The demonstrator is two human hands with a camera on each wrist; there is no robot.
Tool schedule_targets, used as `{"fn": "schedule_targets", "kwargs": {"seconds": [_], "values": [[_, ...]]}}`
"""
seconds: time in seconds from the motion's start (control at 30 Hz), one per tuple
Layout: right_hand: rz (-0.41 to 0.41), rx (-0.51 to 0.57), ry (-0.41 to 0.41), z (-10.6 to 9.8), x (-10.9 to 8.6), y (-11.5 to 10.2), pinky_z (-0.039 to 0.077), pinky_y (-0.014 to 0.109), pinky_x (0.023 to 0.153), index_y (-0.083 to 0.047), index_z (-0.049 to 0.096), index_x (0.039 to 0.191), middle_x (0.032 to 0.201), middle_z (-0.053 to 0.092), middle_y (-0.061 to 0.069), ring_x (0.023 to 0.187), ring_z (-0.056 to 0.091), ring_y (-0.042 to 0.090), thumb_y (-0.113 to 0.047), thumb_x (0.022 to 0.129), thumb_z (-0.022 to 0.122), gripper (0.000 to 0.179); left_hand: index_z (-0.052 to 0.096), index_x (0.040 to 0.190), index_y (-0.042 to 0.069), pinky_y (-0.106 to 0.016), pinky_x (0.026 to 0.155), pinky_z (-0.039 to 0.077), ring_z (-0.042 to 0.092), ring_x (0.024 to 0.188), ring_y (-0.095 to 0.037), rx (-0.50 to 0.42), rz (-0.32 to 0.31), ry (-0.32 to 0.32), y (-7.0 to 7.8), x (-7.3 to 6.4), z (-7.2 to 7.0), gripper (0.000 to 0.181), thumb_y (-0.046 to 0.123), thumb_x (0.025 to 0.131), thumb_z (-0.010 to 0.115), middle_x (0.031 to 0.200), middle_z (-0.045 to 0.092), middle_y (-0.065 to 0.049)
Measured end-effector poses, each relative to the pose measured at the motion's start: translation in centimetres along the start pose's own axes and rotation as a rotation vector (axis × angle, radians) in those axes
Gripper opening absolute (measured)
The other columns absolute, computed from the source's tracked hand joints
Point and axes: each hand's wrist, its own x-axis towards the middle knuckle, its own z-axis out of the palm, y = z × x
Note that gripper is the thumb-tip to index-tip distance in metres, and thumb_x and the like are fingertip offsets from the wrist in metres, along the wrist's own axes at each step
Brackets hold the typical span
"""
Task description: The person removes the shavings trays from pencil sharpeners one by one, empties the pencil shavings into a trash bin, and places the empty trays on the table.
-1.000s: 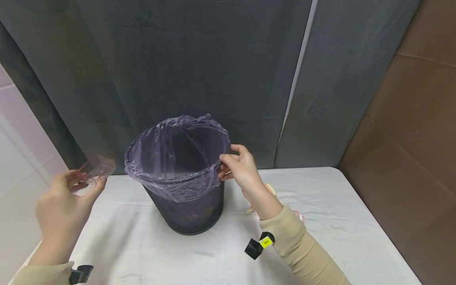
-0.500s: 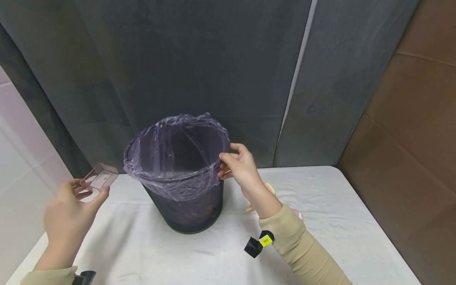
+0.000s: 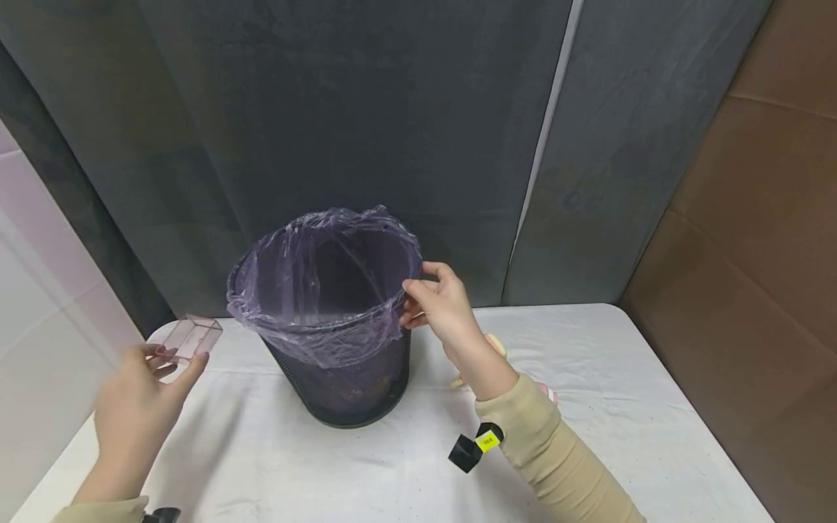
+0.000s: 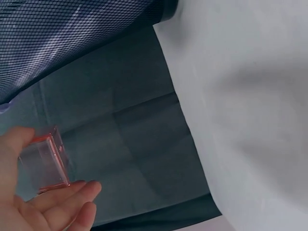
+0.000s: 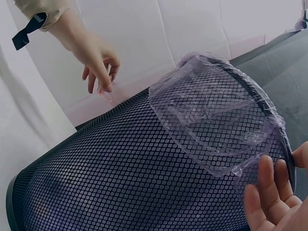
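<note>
A clear, pink-tinted plastic box (image 3: 190, 338) is pinched between the thumb and fingers of my left hand (image 3: 140, 407), left of the bin and above the table. In the left wrist view the see-through box (image 4: 48, 161) shows reddish edges. My right hand (image 3: 441, 305) grips the right rim of a black mesh wastebasket (image 3: 346, 396), thumb on the inner side and fingers outside. A thin purple plastic bag (image 3: 340, 345) lines the wastebasket and folds down over its rim. The right wrist view shows the bag's fold (image 5: 202, 115) lying over the mesh near my right fingers (image 5: 269, 183).
Behind my right forearm, small pale yellow and pink things (image 3: 495, 345) lie partly hidden on the white-covered table (image 3: 621, 407). A dark grey curtain (image 3: 392, 109) hangs behind, a brown panel (image 3: 752, 254) stands right, and a pale wall (image 3: 52, 290) left.
My left hand has moved down and slightly right, and the box has tilted so its open inside shows more. The right hand stays on the wastebasket's rim.
</note>
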Motion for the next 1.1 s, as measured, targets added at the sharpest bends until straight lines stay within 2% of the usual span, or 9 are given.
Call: {"fn": "schedule_targets", "kwargs": {"seconds": [0.13,0.37,0.67,1.1], "values": [[-0.003,0.002,0.005,0.0,0.1,0.0,0.053,0.028,0.055,-0.001,0.036,0.135,0.067,0.057,0.005,0.051,0.06,0.014,-0.005,0.091,0.058,0.05,0.044,0.119,-0.01,-0.05,0.058,0.04,0.058,0.093,-0.054,0.018,-0.003,-0.046,-0.4,-0.3,0.3,0.065,0.045,0.09,0.062,0.104,0.062,-0.033],[0.0,-0.002,0.009,-0.1,0.1,0.1,0.053,0.028,0.055,0.0,0.036,0.136,0.067,0.057,0.004,0.051,0.06,0.014,-0.005,0.091,0.058,0.051,0.039,0.12,-0.012,-0.047,0.053,0.039,0.056,0.091,-0.057,0.049,-0.002,-0.12,-1.1,-0.6,0.8,0.067,0.047,0.093,0.056,0.107,0.058,-0.036],[-0.002,-0.012,0.009,-0.1,0.0,0.1,0.053,0.028,0.055,0.0,0.036,0.136,0.067,0.057,0.004,0.051,0.06,0.014,-0.006,0.091,0.058,0.05,0.039,0.115,-0.01,-0.052,0.055,0.04,0.055,0.091,-0.058,0.073,0.015,-0.151,-1.8,-1.1,1.5,0.061,0.046,0.095,0.053,0.109,0.056,-0.039],[-0.007,-0.011,0.006,-0.1,0.0,0.1,0.053,0.028,0.055,-0.001,0.037,0.136,0.066,0.057,0.004,0.051,0.06,0.014,-0.006,0.092,0.058,0.049,0.035,0.113,-0.013,-0.056,0.056,0.042,0.053,0.087,-0.061,0.117,0.013,-0.238,-2.6,-1.6,2.6,0.062,0.045,0.098,0.049,0.111,0.047,-0.046]]}}
